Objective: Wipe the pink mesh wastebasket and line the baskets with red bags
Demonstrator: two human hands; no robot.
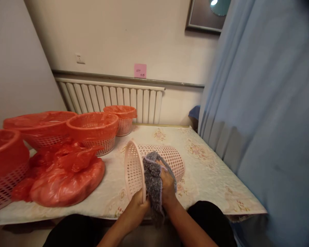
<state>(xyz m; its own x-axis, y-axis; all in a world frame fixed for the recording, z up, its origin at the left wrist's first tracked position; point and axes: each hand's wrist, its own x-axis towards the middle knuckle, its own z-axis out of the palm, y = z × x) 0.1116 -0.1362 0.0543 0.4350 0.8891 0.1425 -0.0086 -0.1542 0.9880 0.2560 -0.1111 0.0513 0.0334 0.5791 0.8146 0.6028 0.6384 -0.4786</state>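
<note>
While the left hand [137, 207] has a good grip on the near edge of the rim of a pale pink mesh basket [175, 158], the right hand [168, 184] is grasping a fuzzy gray cloth [152, 176] with lilac edging, held up against the basket's side. Loose end of the cloth just dangles down between the two wrists. The basket itself is lying on its side, mouth facing left and base to the right, on a pale floral cover [211, 178], right in front of the person's black-clad knees [208, 219].

Left of that there's a shiny heap of red plastic bags [67, 185], kinda slumped on the same cover. Around it stand four upright baskets with red liners: one at the far left edge [6, 156], a wide one behind the heap [41, 128], another next to it [92, 132], and a smaller one further back [123, 115].

Past all this you've got a white radiator [118, 96], a pink note [140, 70] stuck above it, and a blue curtain [260, 113] hanging on the right.
</note>
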